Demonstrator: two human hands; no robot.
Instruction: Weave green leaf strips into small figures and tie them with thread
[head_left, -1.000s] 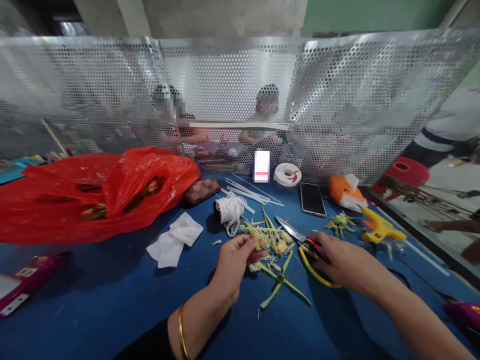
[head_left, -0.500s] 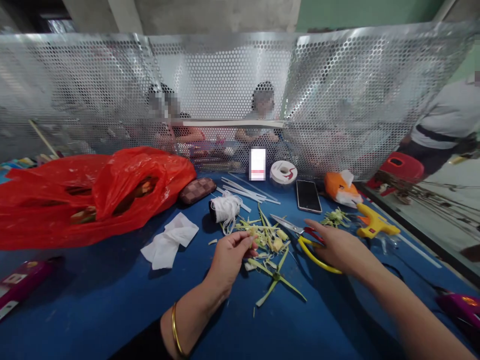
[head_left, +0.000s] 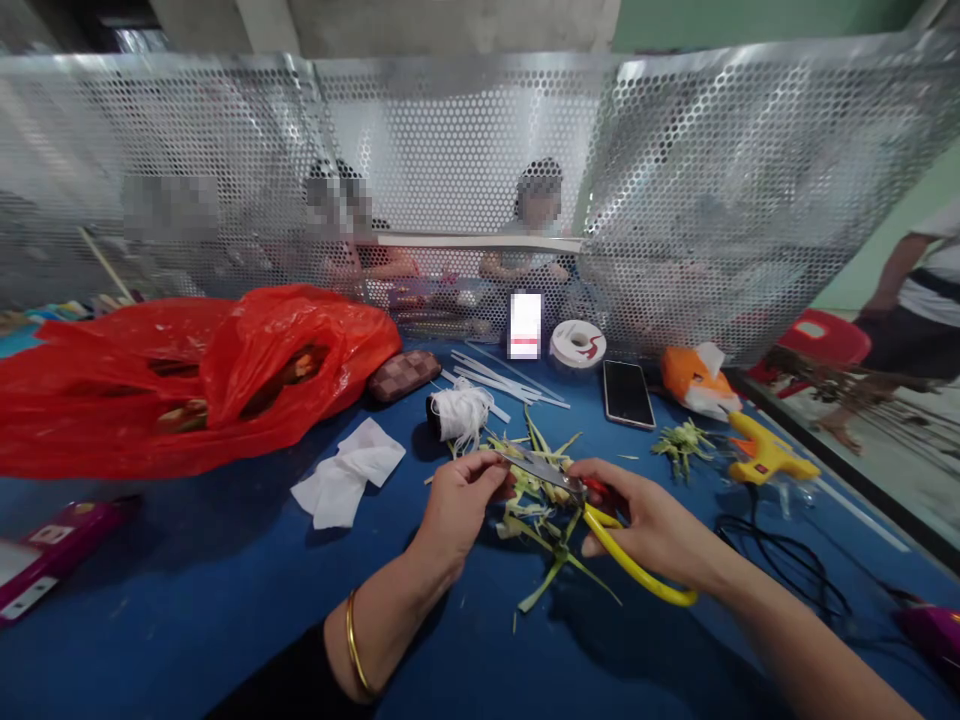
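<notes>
My right hand [head_left: 637,515] grips a pair of scissors [head_left: 544,468] by its yellow and red handles. The blades point left and their tips reach the fingertips of my left hand [head_left: 461,505]. That hand is closed in a pinch; the small thing between its fingers is too hidden to name. Under and behind the blades lies a pile of pale green plant strips and cut bits [head_left: 525,490]. A star-shaped piece of green strips [head_left: 559,555] lies in front of the pile. Just behind my left hand is a spool of white string [head_left: 459,415].
A red plastic bag [head_left: 315,320] fills the left, with a crumpled tissue [head_left: 352,475] near it. Behind are white strips [head_left: 502,380], a ribbon roll [head_left: 577,345] and a phone [head_left: 628,393]. A yellow glue gun [head_left: 769,450] with its cord lies right. A perforated metal screen [head_left: 465,150] stands behind.
My right hand has brought the scissors left and down, so the blades now lie over the plant pile at my left fingertips. My left hand stays pinched in nearly the same place.
</notes>
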